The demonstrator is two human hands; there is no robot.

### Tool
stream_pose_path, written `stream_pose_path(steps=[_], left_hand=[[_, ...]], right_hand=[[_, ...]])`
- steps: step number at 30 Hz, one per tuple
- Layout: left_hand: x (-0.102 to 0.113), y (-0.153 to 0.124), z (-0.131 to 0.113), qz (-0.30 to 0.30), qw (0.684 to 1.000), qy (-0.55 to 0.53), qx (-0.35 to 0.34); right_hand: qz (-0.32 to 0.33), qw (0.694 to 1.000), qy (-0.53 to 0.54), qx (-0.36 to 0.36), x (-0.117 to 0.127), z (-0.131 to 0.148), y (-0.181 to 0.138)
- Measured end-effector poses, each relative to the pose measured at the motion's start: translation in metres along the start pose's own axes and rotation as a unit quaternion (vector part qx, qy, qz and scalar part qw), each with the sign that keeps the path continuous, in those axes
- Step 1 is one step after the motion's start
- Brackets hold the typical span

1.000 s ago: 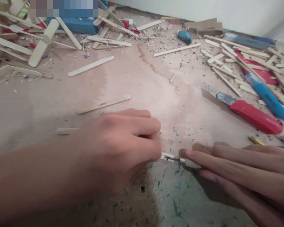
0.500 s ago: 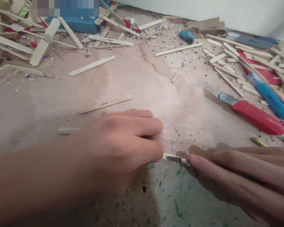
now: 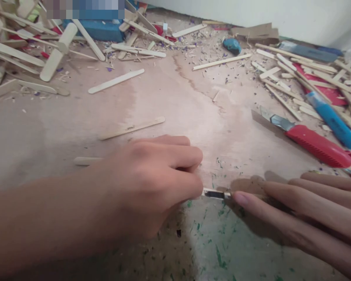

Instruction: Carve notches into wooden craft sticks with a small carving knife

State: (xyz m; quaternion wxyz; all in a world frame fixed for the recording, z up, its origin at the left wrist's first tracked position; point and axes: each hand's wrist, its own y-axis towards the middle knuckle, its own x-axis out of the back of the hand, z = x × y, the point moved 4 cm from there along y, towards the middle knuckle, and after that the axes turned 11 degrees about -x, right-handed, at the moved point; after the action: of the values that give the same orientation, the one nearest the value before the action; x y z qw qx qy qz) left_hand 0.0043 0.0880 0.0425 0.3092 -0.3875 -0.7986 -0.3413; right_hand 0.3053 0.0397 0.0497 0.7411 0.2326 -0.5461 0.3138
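My left hand point(image 3: 160, 175) is curled with its fingertips down on the table. The pale end of a craft stick point(image 3: 205, 190) sticks out from under these fingers; the rest is hidden. Facing it from the right is my right hand point(image 3: 304, 218), closed on a slim craft knife whose handle is mostly hidden by the fingers. The knife's narrow metal blade point(image 3: 214, 194) points left and lies along the stick's end, close to my left fingertips. Whether the edge cuts into the wood cannot be made out.
A red utility knife point(image 3: 318, 144) lies at the right, blade exposed, beside a blue-handled cutter point(image 3: 335, 121). Loose craft sticks point(image 3: 117, 81) and shavings are strewn at the back and sides. A blue box point(image 3: 95, 30) stands at the back left, near a white wall point(image 3: 266, 15).
My right hand's back fingers have risen and spread slightly, now covering a small yellow object. The blade has turned a little and looks darker. My left hand is almost still.
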Motion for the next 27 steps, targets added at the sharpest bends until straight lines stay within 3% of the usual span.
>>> stream_pose_path(steps=[5, 11, 17, 27], left_hand=[[-0.002, 0.002, 0.002, 0.006, 1.000, -0.006, -0.009], [0.000, 0.002, 0.000, 0.010, 1.000, -0.009, -0.017], [-0.001, 0.002, 0.002, 0.011, 1.000, -0.005, -0.004], [-0.003, 0.003, 0.002, 0.010, 1.000, -0.010, -0.005]], right_hand=[[-0.006, 1.000, -0.023, 0.017, -0.001, -0.003, 0.006], [-0.050, 0.996, 0.067, 0.027, -0.003, -0.010, 0.030], [-0.015, 0.991, 0.134, -0.003, -0.008, -0.004, 0.032], [-0.012, 0.996, 0.071, 0.045, -0.004, -0.007, 0.024]])
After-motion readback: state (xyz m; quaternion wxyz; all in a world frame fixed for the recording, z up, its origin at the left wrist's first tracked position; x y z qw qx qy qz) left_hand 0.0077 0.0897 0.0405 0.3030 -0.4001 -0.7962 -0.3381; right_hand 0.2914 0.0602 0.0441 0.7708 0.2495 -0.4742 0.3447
